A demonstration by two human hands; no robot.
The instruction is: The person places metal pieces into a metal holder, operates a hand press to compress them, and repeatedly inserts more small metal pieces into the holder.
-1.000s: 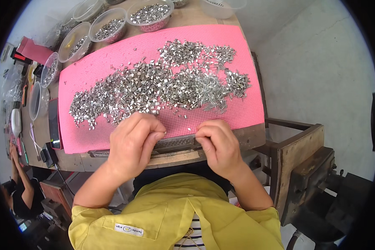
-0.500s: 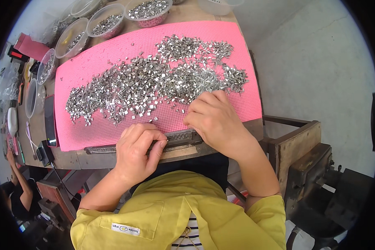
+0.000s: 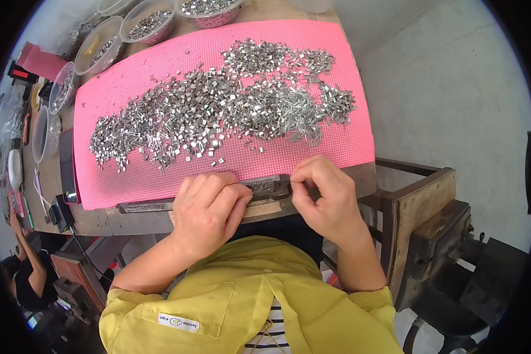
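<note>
A long dark metal bar (image 3: 263, 187), grooved like a rail, lies along the near edge of the table. My left hand (image 3: 209, 206) rests over its middle, thumb and fingers pressed together at the bar; whatever is between them is too small or hidden. At the bar's right end my right hand (image 3: 327, 192) makes a pinch, thumb against index finger, and I cannot make out what it holds. Beyond both hands, a wide heap of small silvery metal pieces (image 3: 200, 106), some square and some thin like pins, is spread over a pink textured mat (image 3: 230, 156).
Clear plastic bowls (image 3: 150, 22) of metal pieces line the mat's far left. A phone (image 3: 69, 168) and a small black box with a cable (image 3: 61, 213) lie left. A light strip (image 3: 262, 209) borders the bar. Dark machinery (image 3: 439, 259) stands right; another person's arm (image 3: 26, 251) shows far left.
My right hand has come back from the near edge of the metal heap to the bar's right end. My left hand has slid slightly right along the bar.
</note>
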